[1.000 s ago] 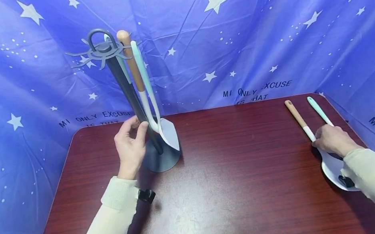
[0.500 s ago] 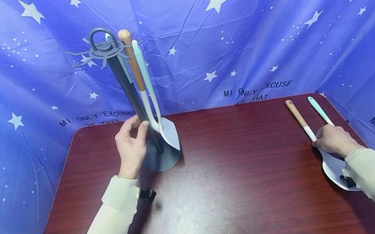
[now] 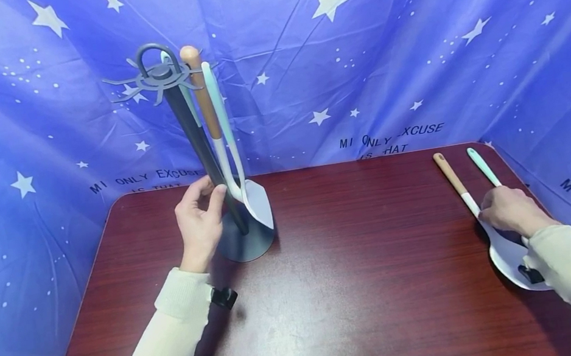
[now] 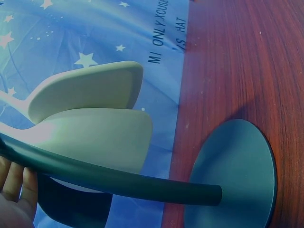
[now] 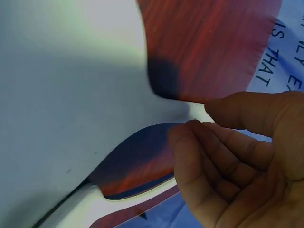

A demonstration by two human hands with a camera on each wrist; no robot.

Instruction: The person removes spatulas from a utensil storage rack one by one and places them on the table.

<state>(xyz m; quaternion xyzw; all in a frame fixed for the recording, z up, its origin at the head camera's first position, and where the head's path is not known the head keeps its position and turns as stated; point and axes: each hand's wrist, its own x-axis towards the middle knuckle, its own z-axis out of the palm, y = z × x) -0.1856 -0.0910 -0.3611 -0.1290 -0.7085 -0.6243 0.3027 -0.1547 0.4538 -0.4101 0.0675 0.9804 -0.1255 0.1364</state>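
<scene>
My left hand point(image 3: 199, 224) grips the pole of a dark grey utensil stand point(image 3: 195, 139), below its ring of hooks. On the stand's right side hang a tan-handled utensil point(image 3: 205, 104) and a mint-handled turner point(image 3: 258, 203); another mint handle shows behind the pole. Pale turner heads point(image 4: 99, 137) hang beside the pole in the left wrist view. At the table's right, my right hand point(image 3: 514, 211) pinches the neck of a white spoon point(image 3: 511, 261) with a tan handle, its broad head partly behind my sleeve. A second mint-handled utensil point(image 3: 483, 165) lies beside it, mostly hidden under the hand.
The stand's round base point(image 3: 248, 248) rests on the dark red wooden table point(image 3: 358, 290). A blue star-printed cloth point(image 3: 385, 64) hangs behind and along both sides. The spoon and second utensil lie near the table's right edge.
My right hand has shifted very slightly to the right at the spoon's neck. My left hand and the stand look unmoved.
</scene>
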